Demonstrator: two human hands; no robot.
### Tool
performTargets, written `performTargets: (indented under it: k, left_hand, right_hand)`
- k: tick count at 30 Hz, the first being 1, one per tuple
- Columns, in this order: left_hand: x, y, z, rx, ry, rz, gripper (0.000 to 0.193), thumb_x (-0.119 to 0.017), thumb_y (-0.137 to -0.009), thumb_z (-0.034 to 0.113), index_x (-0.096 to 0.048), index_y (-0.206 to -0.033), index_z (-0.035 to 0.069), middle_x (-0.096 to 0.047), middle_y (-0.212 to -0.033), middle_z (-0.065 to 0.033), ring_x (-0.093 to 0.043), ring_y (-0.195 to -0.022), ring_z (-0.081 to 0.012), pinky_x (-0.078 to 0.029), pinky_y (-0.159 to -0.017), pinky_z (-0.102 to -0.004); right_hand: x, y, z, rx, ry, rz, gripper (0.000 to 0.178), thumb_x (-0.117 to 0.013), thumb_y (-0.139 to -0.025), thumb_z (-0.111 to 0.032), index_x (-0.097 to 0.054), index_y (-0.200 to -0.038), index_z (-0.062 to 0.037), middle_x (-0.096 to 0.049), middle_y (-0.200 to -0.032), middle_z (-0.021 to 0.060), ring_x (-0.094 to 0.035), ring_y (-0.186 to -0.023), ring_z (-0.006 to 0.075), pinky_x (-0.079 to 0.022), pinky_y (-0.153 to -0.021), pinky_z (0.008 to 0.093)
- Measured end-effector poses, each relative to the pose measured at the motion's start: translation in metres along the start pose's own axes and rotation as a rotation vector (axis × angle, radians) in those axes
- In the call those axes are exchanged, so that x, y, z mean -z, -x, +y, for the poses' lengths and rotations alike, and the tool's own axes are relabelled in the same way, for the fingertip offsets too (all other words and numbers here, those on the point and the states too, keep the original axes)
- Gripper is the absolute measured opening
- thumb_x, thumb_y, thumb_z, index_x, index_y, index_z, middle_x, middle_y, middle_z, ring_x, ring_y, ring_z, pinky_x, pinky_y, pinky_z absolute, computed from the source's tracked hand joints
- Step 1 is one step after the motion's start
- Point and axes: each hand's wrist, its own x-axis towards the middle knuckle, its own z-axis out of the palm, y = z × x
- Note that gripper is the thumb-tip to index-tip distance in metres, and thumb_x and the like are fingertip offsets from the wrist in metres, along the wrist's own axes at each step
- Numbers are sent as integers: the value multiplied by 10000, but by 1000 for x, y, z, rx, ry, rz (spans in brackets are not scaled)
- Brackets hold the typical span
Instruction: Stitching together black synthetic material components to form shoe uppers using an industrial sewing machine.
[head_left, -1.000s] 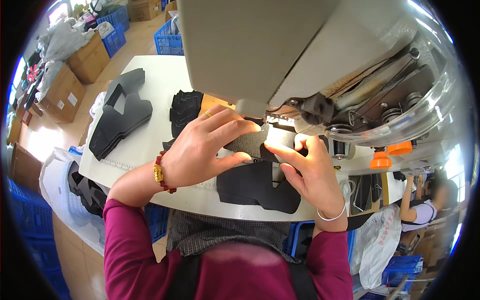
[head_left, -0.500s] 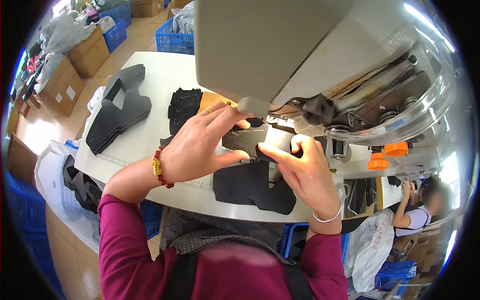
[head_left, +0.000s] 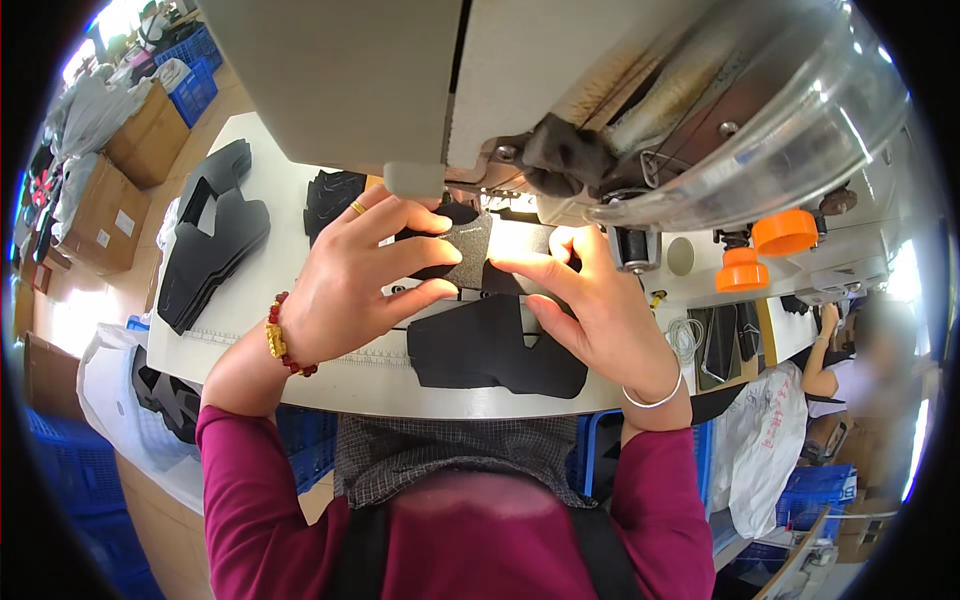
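Observation:
A dark grey fabric piece (head_left: 470,254) lies under the lamp of the sewing machine (head_left: 340,80). My left hand (head_left: 365,270) rests on its left side, fingers spread apart and tips pressing down. From the other side my right hand (head_left: 605,310) grips its right end, one digit laid along the top and another curled at the far edge. The needle area is mostly hidden behind the machine's head. Nearest me, just below both hands, is a flat black cut panel (head_left: 480,350) with a notch in its edge.
Stacked black panels (head_left: 215,240) lie at the table's left, and more black pieces (head_left: 330,200) sit beyond my left hand. Orange knobs (head_left: 784,232) and a clear curved guard (head_left: 800,130) overhang the right. Cardboard boxes (head_left: 105,215) stand far left; another person (head_left: 835,380) sits far right.
My view has shifted, so the machine head looms larger and further left. My left hand's fingers have spread wider over the fabric piece; my right hand stays at its right end.

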Motion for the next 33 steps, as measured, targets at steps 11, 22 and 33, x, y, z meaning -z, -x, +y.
performTargets:
  k: [11, 22, 33]
  left_hand:
    - [1, 2, 1, -34, -50, -9, 286, -870, -737, 139, -739, -983, 75, -659, -1078, -89, -636, -1009, -328, -546, -895, -425]
    - [-1, 3, 1, -140, -216, 17, 281, -866, -750, 199, -738, -984, 109, -657, -1087, -72, -660, -1016, -301, -563, -848, -403]
    - [-3, 7, -5, 13, -131, 5, 279, -863, -747, 219, -758, -987, 123, -692, -1100, -56, -658, -1019, -270, -554, -840, -405]
  right_hand:
    - [-7, 5, 5, -63, -84, -40, 474, -698, -917, -122, -692, -1346, -323, -448, -896, 172, -493, -795, 322, -420, -724, 385]
    - [-1, 2, 1, -27, -46, -9, 510, -723, -850, -43, -718, -1312, -260, -574, -918, 80, -587, -877, 255, -467, -765, 387]
    - [-13, -2, 17, 102, -32, 69, 349, -745, -859, -111, -726, -1205, -142, -690, -1055, 105, -671, -1009, 304, -525, -904, 426]
